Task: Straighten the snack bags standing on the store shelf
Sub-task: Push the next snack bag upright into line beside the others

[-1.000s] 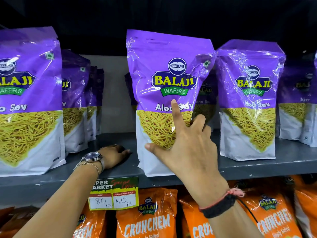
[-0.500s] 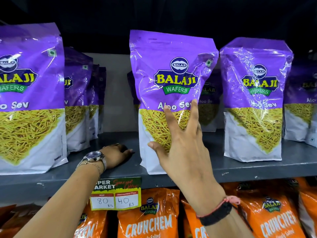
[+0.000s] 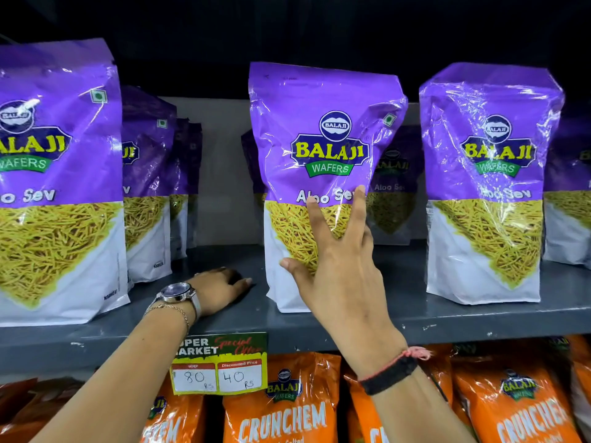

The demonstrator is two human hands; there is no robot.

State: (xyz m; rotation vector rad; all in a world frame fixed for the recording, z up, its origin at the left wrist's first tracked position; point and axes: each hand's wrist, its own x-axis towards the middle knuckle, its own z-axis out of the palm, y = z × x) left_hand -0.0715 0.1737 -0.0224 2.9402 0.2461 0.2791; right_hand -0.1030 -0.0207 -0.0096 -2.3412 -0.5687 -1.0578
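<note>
Purple Aloo Sev bags [image 3: 323, 174], yellow sev printed low, upright on my grey shelf [image 3: 447, 321]; centre bag slightly tilted, rows behind

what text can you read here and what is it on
"BALAJI WAFERS", "Aloo Sev": purple snack bags
"BALAJI WAFERS", "CRUNCHEM": orange bags on the lower shelf
"Special Offer", "Discounted Price", "80 RS", "40 RS": price tag on the shelf edge
Tag's left header partly hidden; bag side print too small to read.

Shelf [image 3: 415, 318]: grey, worn front edge.
Standing on it: purple Aloo Sev bags, left [image 3: 57, 187], middle [image 3: 319, 148], right [image 3: 486, 187].
Front edge: price tag [image 3: 220, 362].
Also resting: left hand [image 3: 217, 289].
</note>
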